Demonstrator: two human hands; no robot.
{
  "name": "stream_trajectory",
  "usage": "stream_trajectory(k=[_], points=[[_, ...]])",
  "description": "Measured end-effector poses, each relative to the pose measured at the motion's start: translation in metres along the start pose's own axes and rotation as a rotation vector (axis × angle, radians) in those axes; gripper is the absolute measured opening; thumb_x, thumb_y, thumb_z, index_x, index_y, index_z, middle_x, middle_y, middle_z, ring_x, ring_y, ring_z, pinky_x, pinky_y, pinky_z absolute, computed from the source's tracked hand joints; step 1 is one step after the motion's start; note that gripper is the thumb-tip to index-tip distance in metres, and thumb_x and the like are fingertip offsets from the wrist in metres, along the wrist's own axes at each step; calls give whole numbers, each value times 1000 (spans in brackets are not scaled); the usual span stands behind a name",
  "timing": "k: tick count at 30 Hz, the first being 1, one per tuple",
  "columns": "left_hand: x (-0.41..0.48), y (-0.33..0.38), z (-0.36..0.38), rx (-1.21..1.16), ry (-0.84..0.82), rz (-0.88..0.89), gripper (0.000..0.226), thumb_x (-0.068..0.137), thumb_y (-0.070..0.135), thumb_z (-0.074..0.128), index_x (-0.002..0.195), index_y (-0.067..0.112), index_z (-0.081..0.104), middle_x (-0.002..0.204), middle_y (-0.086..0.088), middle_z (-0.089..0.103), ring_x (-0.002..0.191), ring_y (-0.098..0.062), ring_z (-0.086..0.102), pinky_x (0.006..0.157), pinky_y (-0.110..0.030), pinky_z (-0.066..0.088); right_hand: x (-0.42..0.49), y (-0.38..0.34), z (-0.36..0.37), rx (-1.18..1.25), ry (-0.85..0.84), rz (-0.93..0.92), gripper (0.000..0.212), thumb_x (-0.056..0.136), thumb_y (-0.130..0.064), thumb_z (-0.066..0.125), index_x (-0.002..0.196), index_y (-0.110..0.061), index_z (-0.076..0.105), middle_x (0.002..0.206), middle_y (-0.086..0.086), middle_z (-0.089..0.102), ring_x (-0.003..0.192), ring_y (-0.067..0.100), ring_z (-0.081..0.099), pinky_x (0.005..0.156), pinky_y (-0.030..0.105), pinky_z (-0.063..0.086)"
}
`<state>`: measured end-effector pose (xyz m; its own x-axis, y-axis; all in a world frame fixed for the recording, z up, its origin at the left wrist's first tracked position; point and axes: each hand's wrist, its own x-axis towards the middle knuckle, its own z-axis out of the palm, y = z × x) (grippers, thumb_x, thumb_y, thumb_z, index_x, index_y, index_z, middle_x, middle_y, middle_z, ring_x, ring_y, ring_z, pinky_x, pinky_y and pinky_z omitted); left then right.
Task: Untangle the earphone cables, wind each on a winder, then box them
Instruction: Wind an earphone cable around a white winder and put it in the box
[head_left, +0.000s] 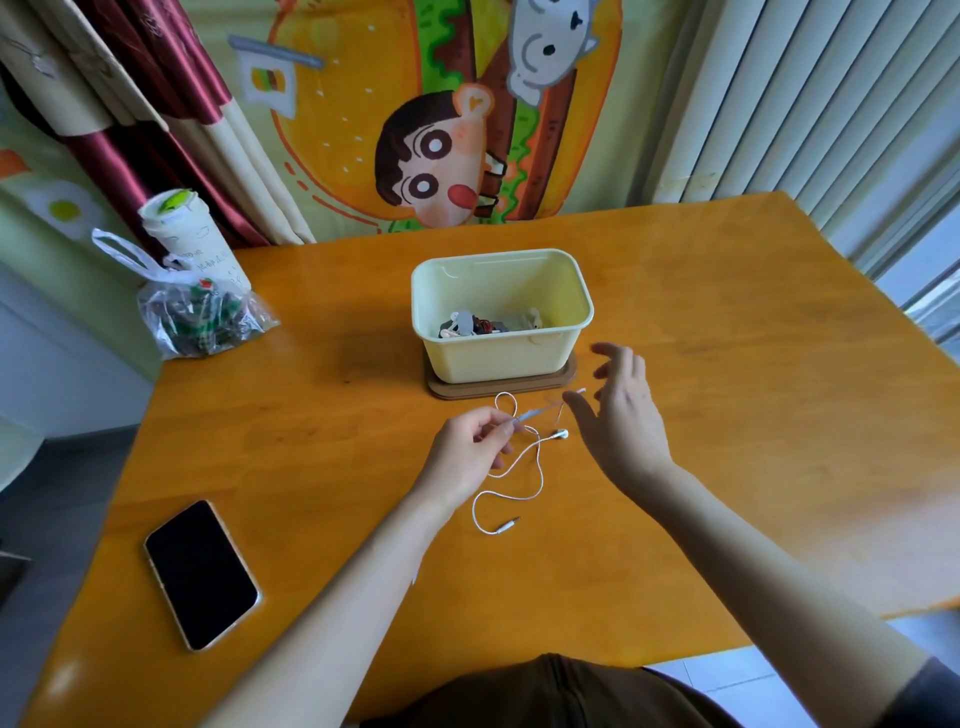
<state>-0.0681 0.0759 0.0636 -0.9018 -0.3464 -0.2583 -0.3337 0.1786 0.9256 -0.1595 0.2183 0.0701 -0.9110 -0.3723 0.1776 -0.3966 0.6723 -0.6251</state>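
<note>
Earphone cable (541, 470), white, one: lying in loose loops on the counter (727, 364), just in front of the box, its one jack plug (508, 526) nearest the person. One dark phone (201, 574) is lying at the left. One clear plastic bag (200, 312) and one lidded cup (176, 223) are sitting at the far-left corner. One open cream box (498, 353) is standing on one brown base (566, 378), holding wound earphones too jumbled to count. Two hands: the left hand (462, 452) is pinching the cable; the right hand (623, 415) is hovering beside it, fingers spread.
</note>
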Motion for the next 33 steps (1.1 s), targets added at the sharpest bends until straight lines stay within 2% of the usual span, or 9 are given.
stream_trajectory(k=[3, 6, 9, 11, 14, 18, 24, 28, 33], points=[[1, 4, -3, 42, -26, 17, 18, 98, 15, 50, 90, 22, 65, 76, 1, 61, 62, -7, 54, 61, -16, 45, -1, -5, 3, 63, -270, -243, 30, 88, -7, 62, 117, -13, 62, 114, 5, 58, 101, 23, 57, 85, 25, 44], [2, 5, -5, 107, -18, 33, 15, 97, 15, 51, 96, 18, 65, 74, 3, 62, 61, -5, 56, 59, -14, 45, -4, -8, 3, 153, -406, -204, 14, 91, -16, 60, 100, -13, 70, 92, -1, 70, 85, 15, 63, 72, 19, 45], [2, 2, -12, 191, 32, 13, 14, 96, 15, 53, 92, 18, 66, 71, 6, 62, 61, -10, 57, 57, -14, 44, -1, -9, 0, 192, -444, -127, 15, 93, -16, 56, 91, -12, 70, 80, 2, 68, 73, 16, 64, 70, 24, 52], [0, 1, -16, 213, 27, -2, 14, 96, 17, 54, 91, 17, 67, 71, 5, 62, 60, -9, 56, 55, -12, 43, 0, -9, -2, 207, -539, -63, 19, 95, -9, 50, 91, -8, 69, 79, 5, 67, 70, 14, 64, 69, 22, 55], [-5, 5, -14, 250, 28, -25, 17, 94, 18, 55, 84, 20, 69, 67, 4, 59, 62, -10, 53, 60, -21, 43, 1, -7, -1, 88, -655, -79, 15, 91, -5, 56, 100, -7, 69, 78, -2, 63, 65, 4, 57, 60, 8, 45], [-7, 8, -12, 328, 19, -84, 19, 90, 18, 56, 83, 14, 73, 59, 6, 54, 64, -13, 50, 60, -25, 38, 4, -6, 4, 29, -577, -75, 12, 86, -14, 67, 96, -9, 71, 83, -3, 64, 71, 3, 56, 61, 4, 41], [-7, 4, -13, 301, -35, -162, 20, 89, 18, 55, 75, 18, 70, 59, -1, 52, 62, -15, 49, 63, -28, 40, 6, -8, 10, 54, -343, -154, 9, 79, -20, 74, 85, -14, 71, 89, -3, 64, 84, 10, 56, 74, 17, 45], [-3, 5, -13, 107, 28, -208, 20, 92, 15, 53, 79, 13, 69, 62, 1, 55, 62, -12, 52, 60, -21, 43, 4, -10, 14, 101, -193, -260, 11, 83, -19, 69, 91, -12, 66, 95, -5, 61, 92, 12, 54, 83, 25, 45], [4, 4, -18, -132, 169, -265, 20, 91, 14, 54, 77, 12, 68, 68, -2, 61, 59, -14, 55, 55, -19, 42, -14, -13, 15, 216, -186, -459, 10, 89, -20, 63, 90, -10, 61, 83, -5, 58, 77, 7, 50, 71, 17, 42]])
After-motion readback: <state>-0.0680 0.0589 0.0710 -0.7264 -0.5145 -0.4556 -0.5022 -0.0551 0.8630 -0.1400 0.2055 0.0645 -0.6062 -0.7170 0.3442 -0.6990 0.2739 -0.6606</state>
